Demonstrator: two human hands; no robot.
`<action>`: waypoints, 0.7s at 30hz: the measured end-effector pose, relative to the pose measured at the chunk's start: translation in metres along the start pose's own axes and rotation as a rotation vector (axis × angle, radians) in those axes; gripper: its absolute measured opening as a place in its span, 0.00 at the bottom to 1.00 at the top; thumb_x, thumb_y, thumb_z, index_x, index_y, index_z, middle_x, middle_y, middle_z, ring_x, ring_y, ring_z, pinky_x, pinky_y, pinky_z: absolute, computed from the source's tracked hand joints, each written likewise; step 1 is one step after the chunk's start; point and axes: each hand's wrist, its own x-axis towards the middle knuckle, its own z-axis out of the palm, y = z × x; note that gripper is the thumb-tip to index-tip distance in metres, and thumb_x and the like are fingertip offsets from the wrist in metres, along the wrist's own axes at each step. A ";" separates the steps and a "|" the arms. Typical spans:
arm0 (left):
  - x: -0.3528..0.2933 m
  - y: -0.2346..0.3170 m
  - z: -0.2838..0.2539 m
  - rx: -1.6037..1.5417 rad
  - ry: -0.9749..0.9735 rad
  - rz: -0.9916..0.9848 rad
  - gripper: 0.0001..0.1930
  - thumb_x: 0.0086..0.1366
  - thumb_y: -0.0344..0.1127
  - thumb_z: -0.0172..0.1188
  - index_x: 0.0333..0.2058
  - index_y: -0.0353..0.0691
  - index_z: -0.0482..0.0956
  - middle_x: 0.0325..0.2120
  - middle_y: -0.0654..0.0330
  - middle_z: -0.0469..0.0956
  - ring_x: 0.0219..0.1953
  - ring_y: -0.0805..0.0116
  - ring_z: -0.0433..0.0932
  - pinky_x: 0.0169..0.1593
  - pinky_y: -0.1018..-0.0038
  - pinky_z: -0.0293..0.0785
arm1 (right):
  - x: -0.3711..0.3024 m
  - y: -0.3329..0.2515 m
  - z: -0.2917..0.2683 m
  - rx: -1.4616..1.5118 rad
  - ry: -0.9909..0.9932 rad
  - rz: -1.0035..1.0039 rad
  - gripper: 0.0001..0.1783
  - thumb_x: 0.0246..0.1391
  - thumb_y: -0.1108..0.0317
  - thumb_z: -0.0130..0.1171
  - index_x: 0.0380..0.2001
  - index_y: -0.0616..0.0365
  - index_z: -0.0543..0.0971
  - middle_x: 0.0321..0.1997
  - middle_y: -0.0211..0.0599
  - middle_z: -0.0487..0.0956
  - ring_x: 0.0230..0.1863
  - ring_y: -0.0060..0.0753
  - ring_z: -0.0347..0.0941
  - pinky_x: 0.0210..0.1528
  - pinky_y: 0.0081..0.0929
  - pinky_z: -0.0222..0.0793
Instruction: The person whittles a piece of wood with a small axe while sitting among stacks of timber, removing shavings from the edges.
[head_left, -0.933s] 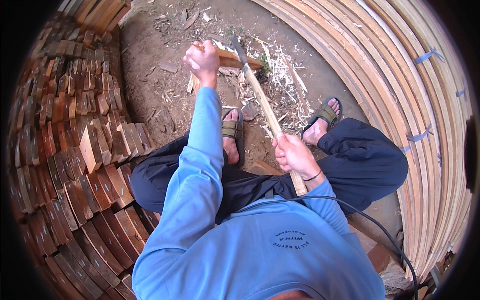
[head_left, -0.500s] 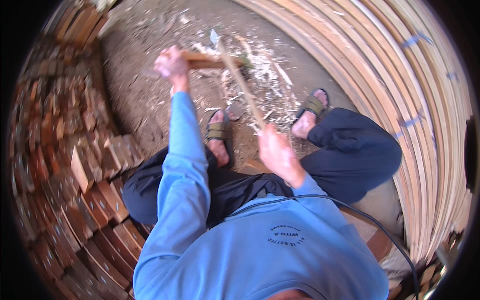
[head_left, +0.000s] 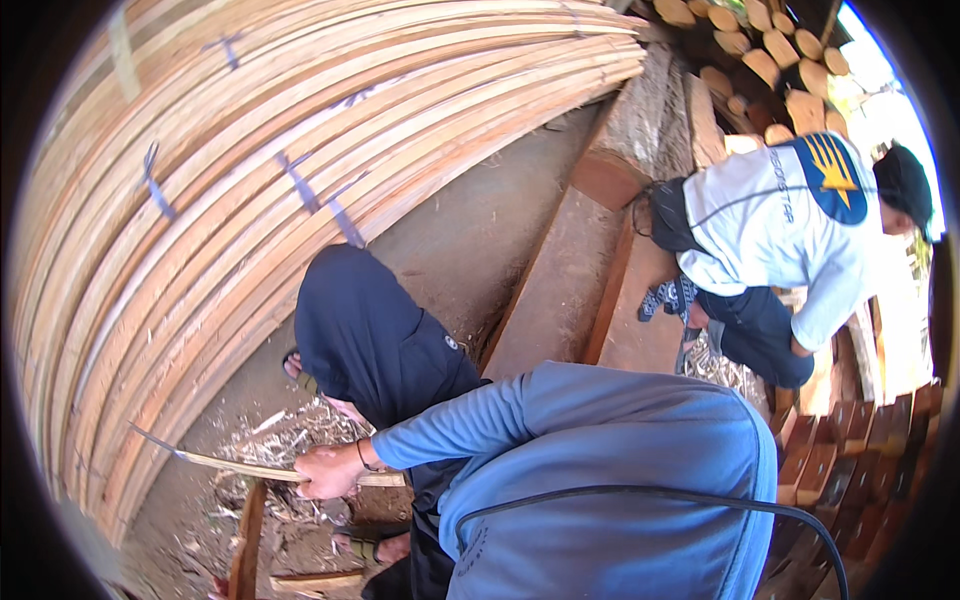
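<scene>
My right hand (head_left: 330, 471) is closed around the pale wooden handle (head_left: 240, 466) of a chopping tool. The tool lies nearly level, its thin grey metal end (head_left: 152, 437) pointing left; its exact kind is not clear. Just below the handle stands a reddish-brown piece of wood (head_left: 247, 545), its top end close under the tool. Only a sliver of my left hand (head_left: 218, 588) shows at the lower edge, beside that wood's lower part, seemingly gripping it; most of it is cut off. Pale wood shavings (head_left: 295, 440) cover the ground around my sandalled feet.
Long bundled planks (head_left: 180, 250) curve along the left and top. Wide beams (head_left: 555, 290) lie beyond my knee. At right, a co-worker in a white shirt (head_left: 775, 215) bends over. Log ends (head_left: 780, 45) are stacked behind; cut wood blocks (head_left: 850, 460) lie lower right. A cable (head_left: 640, 490) crosses my shirt.
The view has swung to the right, bringing in the co-worker and the logs. The tool, upright before, now lies almost level in my right hand. My left hand has nearly left the picture.
</scene>
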 end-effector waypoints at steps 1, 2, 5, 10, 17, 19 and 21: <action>0.001 -0.002 0.005 0.047 -0.014 0.063 0.18 0.72 0.43 0.49 0.49 0.39 0.82 0.42 0.54 0.84 0.44 0.59 0.82 0.49 0.64 0.78 | 0.003 0.002 -0.002 0.007 -0.014 0.036 0.22 0.62 0.61 0.50 0.21 0.71 0.74 0.16 0.46 0.77 0.15 0.38 0.76 0.19 0.38 0.74; 0.005 -0.001 0.006 0.104 -0.018 0.135 0.18 0.72 0.43 0.50 0.49 0.40 0.82 0.42 0.54 0.83 0.44 0.58 0.81 0.49 0.63 0.77 | 0.000 0.001 -0.005 0.069 -0.014 0.075 0.22 0.61 0.62 0.51 0.21 0.72 0.74 0.16 0.44 0.76 0.15 0.38 0.76 0.17 0.38 0.73; 0.006 -0.006 0.017 0.249 -0.011 0.330 0.18 0.72 0.44 0.51 0.50 0.40 0.82 0.42 0.52 0.82 0.44 0.56 0.81 0.49 0.61 0.77 | -0.009 0.009 -0.005 0.121 0.030 0.127 0.22 0.60 0.62 0.52 0.21 0.72 0.74 0.16 0.44 0.76 0.16 0.37 0.77 0.17 0.37 0.73; 0.018 -0.018 0.038 0.424 0.089 0.543 0.18 0.71 0.46 0.52 0.50 0.41 0.81 0.43 0.50 0.81 0.44 0.53 0.79 0.49 0.58 0.75 | -0.011 0.017 0.005 0.063 -0.005 0.087 0.20 0.58 0.62 0.53 0.24 0.73 0.77 0.19 0.47 0.78 0.17 0.39 0.79 0.17 0.36 0.74; 0.043 -0.027 0.052 0.436 0.160 0.521 0.19 0.70 0.46 0.54 0.50 0.39 0.80 0.38 0.48 0.79 0.41 0.50 0.78 0.45 0.56 0.74 | -0.026 -0.001 -0.015 -0.088 -0.048 -0.029 0.16 0.56 0.64 0.53 0.30 0.70 0.77 0.18 0.41 0.75 0.17 0.37 0.77 0.16 0.32 0.75; 0.050 -0.031 0.054 0.475 0.180 0.505 0.19 0.70 0.46 0.54 0.49 0.38 0.80 0.37 0.47 0.79 0.40 0.49 0.78 0.44 0.56 0.74 | -0.028 0.004 -0.018 -0.069 -0.036 -0.048 0.15 0.56 0.64 0.54 0.30 0.70 0.76 0.18 0.41 0.76 0.16 0.37 0.77 0.15 0.32 0.75; 0.058 -0.037 0.053 0.521 0.208 0.481 0.19 0.70 0.46 0.55 0.49 0.38 0.80 0.35 0.46 0.79 0.39 0.48 0.78 0.43 0.55 0.73 | -0.030 0.003 -0.019 -0.036 -0.033 -0.035 0.15 0.56 0.64 0.54 0.30 0.69 0.76 0.19 0.40 0.76 0.16 0.37 0.77 0.16 0.32 0.75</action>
